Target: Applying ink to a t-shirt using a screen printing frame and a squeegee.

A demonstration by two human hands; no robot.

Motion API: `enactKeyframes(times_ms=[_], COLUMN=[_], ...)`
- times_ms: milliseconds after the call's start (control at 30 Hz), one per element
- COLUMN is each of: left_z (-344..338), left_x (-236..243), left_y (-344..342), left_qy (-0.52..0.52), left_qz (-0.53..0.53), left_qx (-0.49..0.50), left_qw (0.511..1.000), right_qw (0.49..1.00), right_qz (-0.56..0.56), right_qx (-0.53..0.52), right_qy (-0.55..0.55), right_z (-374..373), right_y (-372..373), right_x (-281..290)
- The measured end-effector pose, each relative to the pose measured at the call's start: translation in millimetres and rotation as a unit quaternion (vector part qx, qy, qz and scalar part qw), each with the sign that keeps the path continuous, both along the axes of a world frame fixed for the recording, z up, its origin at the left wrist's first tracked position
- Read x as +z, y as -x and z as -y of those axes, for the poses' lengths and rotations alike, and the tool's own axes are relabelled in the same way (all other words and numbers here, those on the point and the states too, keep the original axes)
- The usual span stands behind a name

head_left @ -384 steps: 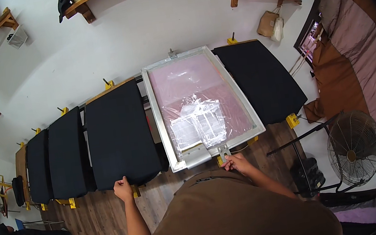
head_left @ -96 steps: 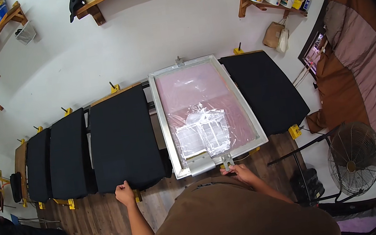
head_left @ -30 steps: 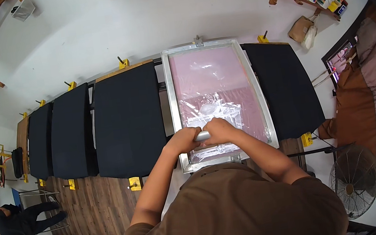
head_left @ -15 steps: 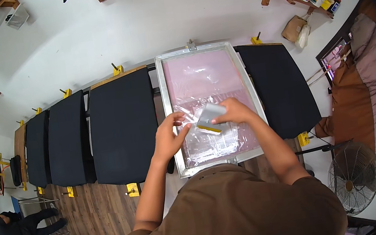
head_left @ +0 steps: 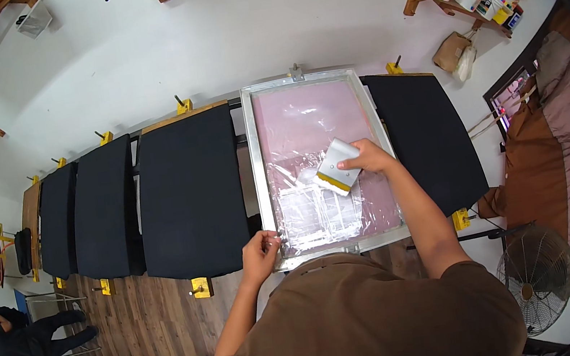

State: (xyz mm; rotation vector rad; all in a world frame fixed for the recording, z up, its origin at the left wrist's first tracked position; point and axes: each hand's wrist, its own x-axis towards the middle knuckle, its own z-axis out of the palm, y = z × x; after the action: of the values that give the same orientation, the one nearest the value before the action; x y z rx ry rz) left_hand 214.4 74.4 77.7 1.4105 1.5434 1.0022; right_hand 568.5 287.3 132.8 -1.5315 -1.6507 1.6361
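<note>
A silk screen in a pale metal frame (head_left: 376,114) lies before me, its pink mesh partly covered by shiny clear tape. White ink (head_left: 338,221) is smeared over the lower half of the mesh. My right hand (head_left: 372,157) grips a squeegee (head_left: 338,163) with a grey metal holder and a yellow blade; white ink coats the blade's edge. The squeegee is tilted over the middle right of the screen; whether it touches the mesh I cannot tell. At the frame's near left edge, my left hand (head_left: 260,256) has its fingers closed on the rail.
Black fabric-covered boards (head_left: 190,191) stand in a row to the left, and another board (head_left: 426,136) is to the right. Yellow clamps (head_left: 202,287) project from their ends. A fan (head_left: 533,281) stands at lower right. Another person (head_left: 30,337) is at far left.
My left hand has moved from over the mesh down to the frame's near left edge. The squeegee has swung right and turned, so its flat face and inked blade show.
</note>
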Motion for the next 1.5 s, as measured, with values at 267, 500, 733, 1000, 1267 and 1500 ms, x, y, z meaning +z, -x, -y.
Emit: enactKeyframes(times_ms=[267,500,733,1000,1267,1500], left_z=[3,-5,6,13,10,11], left_x=[-5,-10,-12,-10,-8,-27], left_y=[0,8,11,13,18,11], left_qy=[0.011,-0.009,-0.006,-0.003,-0.009,-0.029], left_qz=[0.025,0.055,0.033,0.013,0.002,-0.006], left_qx=[0.039,0.060,0.063,0.065,0.073,0.057], left_qw=[0.999,0.997,0.997,0.998,0.997,0.998], right_qw=[0.983,0.951,0.931,0.903,0.914,0.944], right_qz=[0.075,0.205,0.259,0.320,0.191,0.158], right_qx=[0.136,0.135,0.132,0.073,-0.025,-0.029], right_qy=[-0.099,-0.190,-0.222,-0.276,-0.358,-0.287], right_z=[41,57,68,102,102,89], right_y=[70,105,118,128,99,86], right_x=[-5,-23,-22,-15,21,28])
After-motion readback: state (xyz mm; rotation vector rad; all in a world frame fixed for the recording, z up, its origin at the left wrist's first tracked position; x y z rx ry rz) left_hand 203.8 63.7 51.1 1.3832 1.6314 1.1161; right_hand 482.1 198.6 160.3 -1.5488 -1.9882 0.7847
